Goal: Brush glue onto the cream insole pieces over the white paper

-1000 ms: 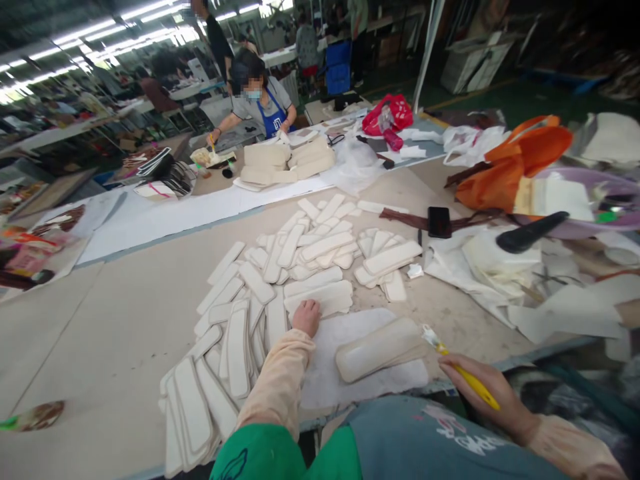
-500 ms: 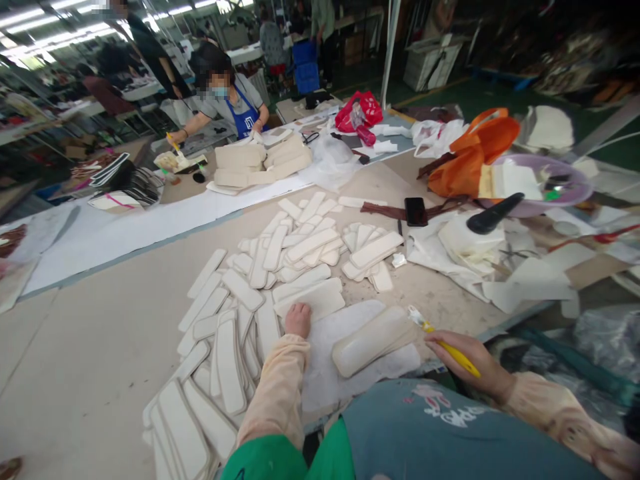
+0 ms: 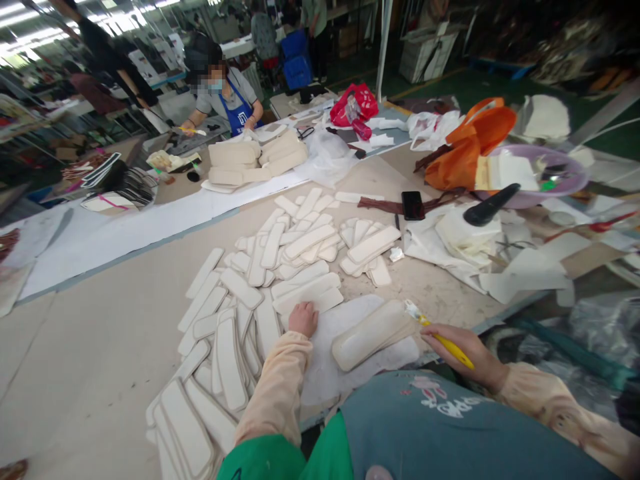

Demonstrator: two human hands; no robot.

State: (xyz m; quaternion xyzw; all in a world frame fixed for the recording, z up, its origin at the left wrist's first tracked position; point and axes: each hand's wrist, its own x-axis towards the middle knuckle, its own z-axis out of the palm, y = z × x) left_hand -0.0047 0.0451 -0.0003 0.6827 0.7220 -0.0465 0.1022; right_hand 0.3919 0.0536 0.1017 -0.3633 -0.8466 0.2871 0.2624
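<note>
Yellow brush (image 3: 451, 347) — gripped in the right hand (image 3: 479, 351).

My left forearm (image 3: 274, 383) reaches forward from the bottom of the view, leaning slightly to the right, with a loose pale peach sleeve covering it to the wrist. My left hand (image 3: 303, 320) is low, back upward, its fingers close together and bent at the knuckles, pointing away from me; my own hand hides the undersides of the fingertips. My right forearm (image 3: 555, 407), in a matching sleeve, slants in from the lower right corner, leaving the wrist bare. My right hand (image 3: 463, 350) points leftward and a little forward, fingers wrapped in a grip, the lower ones mostly hidden. My hands are well apart, the left farther forward.
</note>
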